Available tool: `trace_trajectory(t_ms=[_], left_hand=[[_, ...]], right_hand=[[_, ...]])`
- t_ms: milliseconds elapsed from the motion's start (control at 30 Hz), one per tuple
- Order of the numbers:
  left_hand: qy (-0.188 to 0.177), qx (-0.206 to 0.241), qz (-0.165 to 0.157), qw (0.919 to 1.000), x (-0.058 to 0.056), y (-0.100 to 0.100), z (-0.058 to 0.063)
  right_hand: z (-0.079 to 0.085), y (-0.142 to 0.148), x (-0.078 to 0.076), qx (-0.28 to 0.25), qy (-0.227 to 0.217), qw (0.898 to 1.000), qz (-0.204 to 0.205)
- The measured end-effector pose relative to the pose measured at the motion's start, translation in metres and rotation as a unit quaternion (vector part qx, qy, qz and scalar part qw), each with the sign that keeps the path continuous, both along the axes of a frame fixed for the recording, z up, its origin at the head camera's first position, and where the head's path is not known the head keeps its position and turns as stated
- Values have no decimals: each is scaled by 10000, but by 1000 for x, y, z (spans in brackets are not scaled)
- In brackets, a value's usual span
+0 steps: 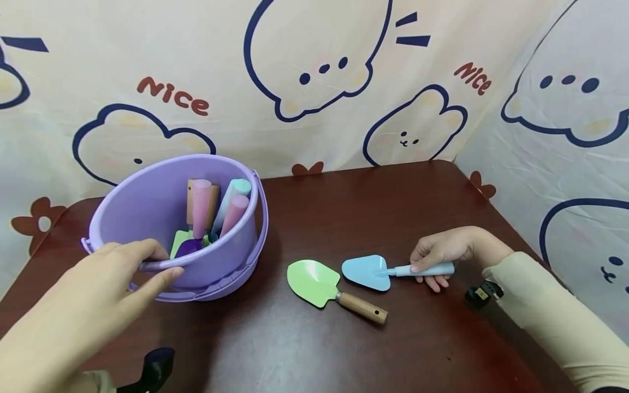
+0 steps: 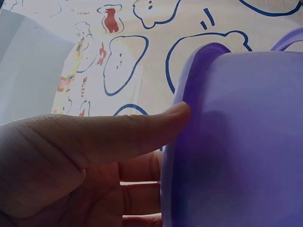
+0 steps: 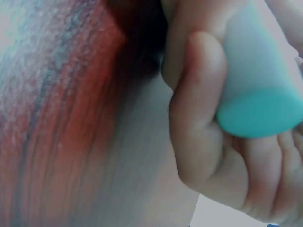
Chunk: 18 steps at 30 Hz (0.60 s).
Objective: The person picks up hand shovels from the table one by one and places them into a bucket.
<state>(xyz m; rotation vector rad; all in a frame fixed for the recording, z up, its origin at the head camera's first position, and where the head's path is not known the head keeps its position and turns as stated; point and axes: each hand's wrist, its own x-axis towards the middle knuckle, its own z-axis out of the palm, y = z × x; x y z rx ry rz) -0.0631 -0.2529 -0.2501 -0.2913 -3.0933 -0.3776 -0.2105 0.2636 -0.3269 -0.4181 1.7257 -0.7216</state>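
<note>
My left hand (image 1: 105, 292) grips the near rim of a lilac bucket (image 1: 211, 268), fingers inside and thumb outside. The left wrist view shows the thumb against the bucket wall (image 2: 251, 142). Over the right part of the table, my right hand (image 1: 442, 251) holds a light blue trowel (image 1: 368, 271) by its handle, blade pointing left. In the right wrist view, fingers wrap the handle, whose turquoise end (image 3: 260, 113) faces the camera. A green trowel (image 1: 312, 284) with a wooden handle lies between the bucket and the blue trowel.
Several hand tools stand inside the bucket, among them a pink handle (image 1: 201, 204), a pale blue handle (image 1: 231, 199) and wooden handles. The bucket's carrying handle (image 1: 264, 218) hangs down its right side. A patterned cloth (image 1: 324, 142) backs the dark wooden table (image 1: 344, 218).
</note>
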Motion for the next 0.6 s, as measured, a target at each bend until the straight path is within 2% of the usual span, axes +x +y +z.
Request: trace_trajectory(t_ms=[200,600], left_hand=[[12,34,22,10000,0,0,-1],[231,-33,-60,9997,-2,-4,-4]], right_hand=[[5,1,-3,-77,704,9972,225],[9,6,-7,-144,1236,9922,-91]])
